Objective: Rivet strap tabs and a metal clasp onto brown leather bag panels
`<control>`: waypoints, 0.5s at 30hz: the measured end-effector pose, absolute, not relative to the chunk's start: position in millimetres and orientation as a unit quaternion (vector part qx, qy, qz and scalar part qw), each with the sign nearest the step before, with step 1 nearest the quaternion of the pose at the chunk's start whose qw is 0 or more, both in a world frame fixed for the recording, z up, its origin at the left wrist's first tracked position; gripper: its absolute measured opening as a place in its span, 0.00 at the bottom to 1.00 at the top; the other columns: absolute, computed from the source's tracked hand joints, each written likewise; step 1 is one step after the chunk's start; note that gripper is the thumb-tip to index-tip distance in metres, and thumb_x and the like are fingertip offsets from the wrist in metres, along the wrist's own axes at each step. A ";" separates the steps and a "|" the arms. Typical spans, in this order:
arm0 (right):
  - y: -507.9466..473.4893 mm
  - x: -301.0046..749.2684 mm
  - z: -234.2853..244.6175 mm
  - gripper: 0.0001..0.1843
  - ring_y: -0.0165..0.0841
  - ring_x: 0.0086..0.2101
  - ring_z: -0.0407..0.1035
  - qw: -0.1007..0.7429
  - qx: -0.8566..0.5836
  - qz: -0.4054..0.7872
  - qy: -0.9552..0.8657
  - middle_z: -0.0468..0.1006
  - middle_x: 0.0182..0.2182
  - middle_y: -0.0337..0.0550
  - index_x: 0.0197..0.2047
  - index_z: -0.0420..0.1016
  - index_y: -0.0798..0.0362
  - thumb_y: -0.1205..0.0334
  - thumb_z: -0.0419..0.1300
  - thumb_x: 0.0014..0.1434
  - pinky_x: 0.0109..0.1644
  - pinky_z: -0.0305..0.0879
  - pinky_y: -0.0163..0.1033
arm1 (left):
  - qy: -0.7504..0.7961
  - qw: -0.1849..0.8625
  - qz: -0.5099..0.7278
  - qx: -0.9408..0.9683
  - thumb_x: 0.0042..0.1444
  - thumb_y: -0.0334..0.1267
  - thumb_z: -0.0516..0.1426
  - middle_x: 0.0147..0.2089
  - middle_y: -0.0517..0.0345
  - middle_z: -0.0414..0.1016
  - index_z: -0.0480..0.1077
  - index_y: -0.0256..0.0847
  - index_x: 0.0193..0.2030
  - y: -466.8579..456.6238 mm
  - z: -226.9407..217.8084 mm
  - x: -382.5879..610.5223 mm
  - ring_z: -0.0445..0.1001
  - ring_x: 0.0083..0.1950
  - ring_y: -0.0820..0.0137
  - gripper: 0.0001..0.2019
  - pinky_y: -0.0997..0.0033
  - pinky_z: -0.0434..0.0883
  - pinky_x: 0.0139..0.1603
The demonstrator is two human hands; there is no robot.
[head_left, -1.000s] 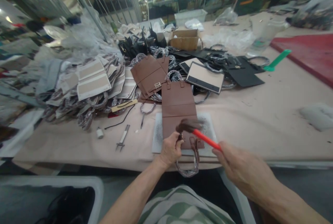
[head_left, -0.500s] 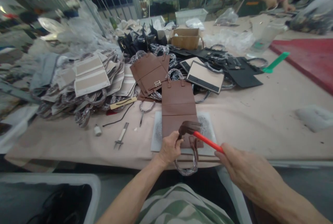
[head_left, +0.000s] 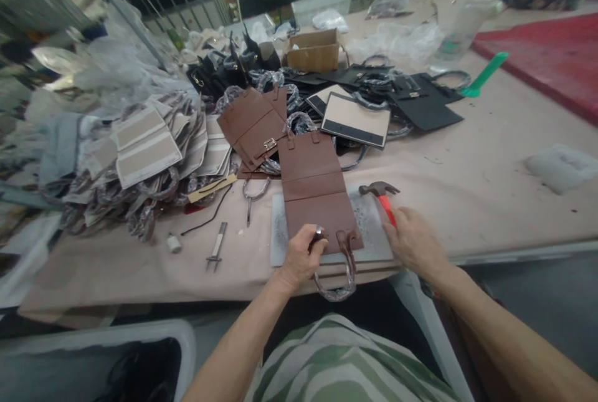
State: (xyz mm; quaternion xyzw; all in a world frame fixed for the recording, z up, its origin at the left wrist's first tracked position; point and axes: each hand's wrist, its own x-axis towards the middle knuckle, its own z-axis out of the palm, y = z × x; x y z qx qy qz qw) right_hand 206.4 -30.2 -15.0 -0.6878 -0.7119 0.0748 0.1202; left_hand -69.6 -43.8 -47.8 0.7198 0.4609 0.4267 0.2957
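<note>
My left hand (head_left: 303, 255) is closed in a pinch around a short metal punch (head_left: 319, 231), its shiny end poking up from the fingers. It stands on the lower part of a brown leather bag panel (head_left: 314, 187), beside the base of a plastic-wrapped handle (head_left: 348, 274) that hangs over the table edge. Under the panel lies a grey stone slab (head_left: 374, 227). At the slab's right side, my right hand (head_left: 413, 240) grips the red handle of a claw hammer (head_left: 380, 189), whose head is apart from the punch.
Brown panels (head_left: 252, 121) and black bag pieces (head_left: 425, 103) lie behind. Beige panels (head_left: 147, 140) are heaped left, near a divider tool (head_left: 217, 246), an awl (head_left: 248, 212) and a small white bottle (head_left: 174, 243). A cardboard box (head_left: 313, 50) and green tool (head_left: 486, 75) are farther back.
The hammer has swung from above my left hand out to the right, beside the panel. My left hand stays on the panel, and the punch's end now shows. The camera view has shifted slightly.
</note>
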 end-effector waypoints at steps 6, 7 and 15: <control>-38.2 137.7 -34.5 0.26 0.51 0.65 0.56 0.185 -0.512 0.064 -0.836 0.65 0.65 0.58 0.65 0.67 0.58 0.55 0.53 0.68 0.68 0.52 0.58 | 0.447 0.280 0.401 0.749 0.65 0.32 0.56 0.41 0.53 0.78 0.73 0.41 0.44 -42.5 -45.4 -74.3 0.78 0.45 0.65 0.05 0.68 0.74 0.47; -39.7 131.7 -37.5 0.26 0.51 0.67 0.53 0.178 -0.509 0.069 -0.839 0.65 0.66 0.56 0.66 0.67 0.57 0.56 0.53 0.68 0.69 0.49 0.59 | 0.444 0.277 0.402 0.751 0.64 0.32 0.56 0.41 0.53 0.79 0.74 0.41 0.44 -42.7 -46.8 -74.3 0.78 0.44 0.65 0.05 0.68 0.75 0.47; -41.4 132.3 -40.0 0.28 0.50 0.69 0.49 0.157 -0.521 0.099 -0.833 0.62 0.69 0.53 0.67 0.66 0.55 0.56 0.55 0.68 0.72 0.43 0.59 | 0.548 0.409 0.554 0.475 0.62 0.44 0.61 0.36 0.55 0.81 0.72 0.39 0.44 -42.1 -38.1 -74.5 0.82 0.38 0.66 0.11 0.68 0.81 0.42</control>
